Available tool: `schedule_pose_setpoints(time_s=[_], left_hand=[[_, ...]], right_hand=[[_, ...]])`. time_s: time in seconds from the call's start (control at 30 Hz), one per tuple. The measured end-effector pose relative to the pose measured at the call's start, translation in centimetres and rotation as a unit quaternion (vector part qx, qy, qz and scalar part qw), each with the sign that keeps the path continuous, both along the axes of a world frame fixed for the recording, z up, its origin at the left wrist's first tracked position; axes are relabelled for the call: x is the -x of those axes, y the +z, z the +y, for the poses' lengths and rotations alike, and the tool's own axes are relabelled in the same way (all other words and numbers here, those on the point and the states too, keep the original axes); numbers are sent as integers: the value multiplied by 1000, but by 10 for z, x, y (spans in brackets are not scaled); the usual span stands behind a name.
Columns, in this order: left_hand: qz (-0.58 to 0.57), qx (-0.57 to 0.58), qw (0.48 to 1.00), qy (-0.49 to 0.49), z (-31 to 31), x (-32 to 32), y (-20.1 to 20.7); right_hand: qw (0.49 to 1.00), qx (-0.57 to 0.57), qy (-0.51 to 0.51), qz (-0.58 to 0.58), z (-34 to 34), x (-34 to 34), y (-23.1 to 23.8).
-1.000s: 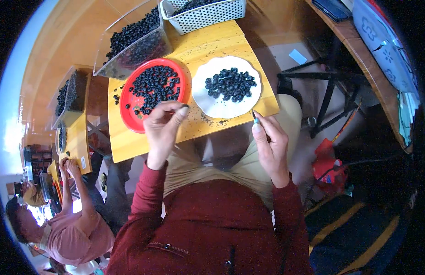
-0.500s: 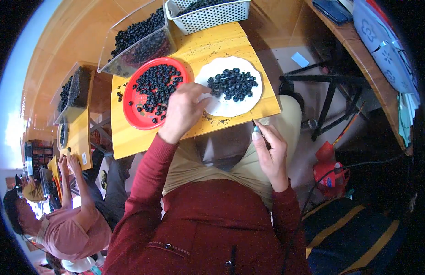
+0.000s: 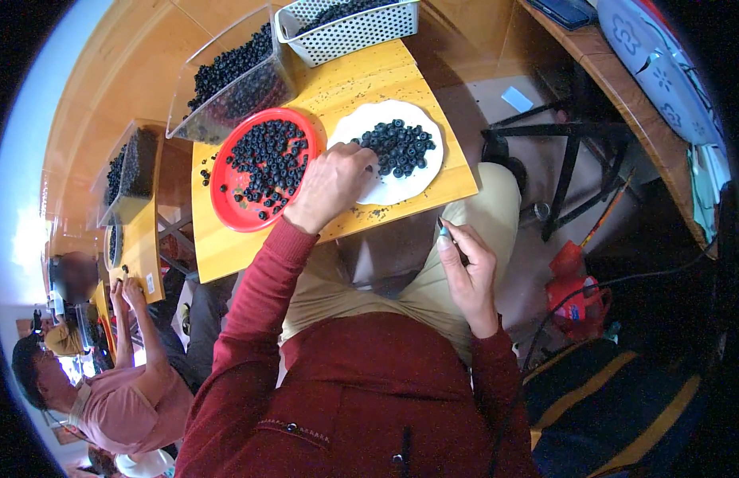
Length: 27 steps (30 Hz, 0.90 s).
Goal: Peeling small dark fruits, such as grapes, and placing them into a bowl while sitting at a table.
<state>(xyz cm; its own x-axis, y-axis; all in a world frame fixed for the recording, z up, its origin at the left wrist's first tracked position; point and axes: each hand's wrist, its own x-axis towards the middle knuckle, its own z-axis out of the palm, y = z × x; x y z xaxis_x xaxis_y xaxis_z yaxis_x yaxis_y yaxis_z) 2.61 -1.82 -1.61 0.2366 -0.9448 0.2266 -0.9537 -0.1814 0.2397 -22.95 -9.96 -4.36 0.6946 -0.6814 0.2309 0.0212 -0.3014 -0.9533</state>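
Note:
My left hand (image 3: pixel 331 188) reaches over the left rim of a white scalloped plate (image 3: pixel 413 185), beside a pile of blueberries (image 3: pixel 397 146). Its fingers are bent and closed together; anything between them is hidden. To its left sits a red round plate (image 3: pixel 237 218) carrying many more blueberries (image 3: pixel 267 156). Above my thigh, my right hand (image 3: pixel 470 275) is closed around a slim tool with a dark pointed tip and a teal part (image 3: pixel 443 230). The tool's exact kind cannot be made out.
Behind the plates stand a clear bin (image 3: pixel 226 84) and a white perforated basket (image 3: pixel 349 36), both holding dark berries. Bits of debris dot the yellow table (image 3: pixel 338 88). A person (image 3: pixel 127 398) works at another table on the left. A brown tabletop (image 3: pixel 616 88) edges the right.
My left hand has moved slightly down at the white plate's rim, its fingers now more curled. My right hand keeps the tool in nearly the same place. The view has shifted a little.

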Motion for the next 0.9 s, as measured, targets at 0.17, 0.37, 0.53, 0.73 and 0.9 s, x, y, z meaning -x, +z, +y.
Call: schedule_pose_setpoints(time_s=[0.17, 0.37, 0.53, 0.73, 0.9], left_hand=[[82, 18, 996, -11, 6, 5, 2], [328, 92, 940, 30, 15, 20, 12], [553, 176, 814, 36, 27, 29, 4], [709, 206, 674, 3, 37, 48, -1], [778, 211, 591, 18, 45, 55, -1]], right_hand=[[1000, -14, 3, -1, 0, -1, 1], [999, -40, -6, -27, 2, -12, 2], [996, -23, 10, -84, 8, -48, 16], [991, 4, 38, -130, 15, -75, 18], [991, 15, 61, -114, 16, -73, 19]])
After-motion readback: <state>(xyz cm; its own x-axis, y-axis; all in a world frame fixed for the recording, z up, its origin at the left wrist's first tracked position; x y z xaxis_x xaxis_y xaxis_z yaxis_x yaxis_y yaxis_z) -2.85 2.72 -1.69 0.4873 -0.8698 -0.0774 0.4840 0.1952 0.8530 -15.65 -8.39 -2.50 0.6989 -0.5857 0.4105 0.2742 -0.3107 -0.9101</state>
